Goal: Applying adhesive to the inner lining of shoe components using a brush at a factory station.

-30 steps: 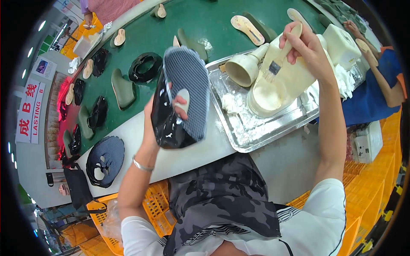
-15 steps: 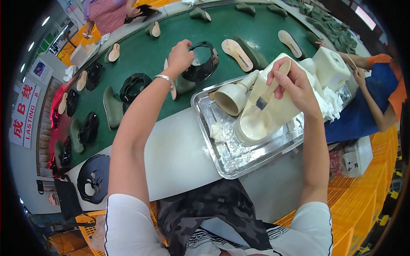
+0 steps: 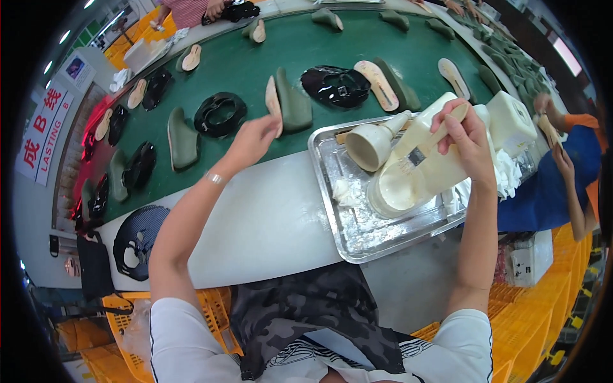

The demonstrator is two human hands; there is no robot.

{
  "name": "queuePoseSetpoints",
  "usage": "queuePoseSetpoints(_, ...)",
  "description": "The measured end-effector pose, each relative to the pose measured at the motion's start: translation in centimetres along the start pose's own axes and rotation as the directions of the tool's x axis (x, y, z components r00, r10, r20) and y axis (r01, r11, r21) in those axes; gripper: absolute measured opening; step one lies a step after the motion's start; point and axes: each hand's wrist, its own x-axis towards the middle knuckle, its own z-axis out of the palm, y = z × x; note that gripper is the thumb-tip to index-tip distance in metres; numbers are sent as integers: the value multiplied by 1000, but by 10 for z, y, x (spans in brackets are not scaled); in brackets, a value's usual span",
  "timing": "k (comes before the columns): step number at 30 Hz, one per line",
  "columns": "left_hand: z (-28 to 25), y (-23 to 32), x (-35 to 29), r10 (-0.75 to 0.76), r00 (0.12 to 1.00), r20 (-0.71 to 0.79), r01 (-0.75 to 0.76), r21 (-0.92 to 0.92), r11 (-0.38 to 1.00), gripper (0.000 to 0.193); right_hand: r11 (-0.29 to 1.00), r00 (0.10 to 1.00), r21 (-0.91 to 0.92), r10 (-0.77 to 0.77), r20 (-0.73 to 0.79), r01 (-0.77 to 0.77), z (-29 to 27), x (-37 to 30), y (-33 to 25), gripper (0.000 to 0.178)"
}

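In my right hand (image 3: 465, 131) is a flat wooden-handled brush (image 3: 418, 154), its bristles down over the mouth of a cream-coloured pot (image 3: 397, 193). The pot holds whitish paste and stands in a metal tray (image 3: 357, 249). My left hand (image 3: 252, 139) is empty, its fingers slightly blurred and stretched toward a pale insole (image 3: 273, 105). That insole lies along a green shoe last (image 3: 294, 105) resting sideways on the green belt; whether my fingertips touch it I cannot tell. A glossy black shoe upper (image 3: 335, 86) lies just beyond, beside another last with its insole (image 3: 377, 86).
A cream funnel-like cup (image 3: 369, 145) and a crumpled white wad (image 3: 347, 193) share the tray. Left on the belt are a ring-shaped black upper (image 3: 219, 115) and a green last (image 3: 183, 142). A co-worker in blue and orange (image 3: 555, 185) stands at right, near a white jug (image 3: 507, 121).
My left hand has let go of the black upper, which now lies on the belt, and has drawn back toward me. The brush stays over the pot. The view has shifted slightly.
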Motion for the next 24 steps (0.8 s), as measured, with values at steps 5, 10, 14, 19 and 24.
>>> queuePoseSetpoints(5, -67, -6, -150, -285, 952, -109, 277, -89, 957, 21, 999, 998, 17, -50, -25, 51, 8, 9, 10, 14)
queuePoseSetpoints(10, -148, 0, -240, -244, 852, -463, 395, 262, 881, 19, 1000, 998, -8, -20, -56, 19, -28, 4, 21, 18)
queuePoseSetpoints(14, -188, -13, -299, -331, 793, -512, 600, 556, 576, 27, 1000, 999, -2, -30, 14, 30, -19, 10, 21, 18)
queuePoseSetpoints(19, -184, -25, -324, -238, 855, -460, 518, 748, 414, 36, 999, 999, 29, -32, 22, 31, -14, 12, 24, 17)
queuePoseSetpoints(24, -185, -31, -311, -362, 826, -431, 535, 802, 265, 34, 999, 1000, 21, -31, 4, 31, -17, 10, 25, 16)
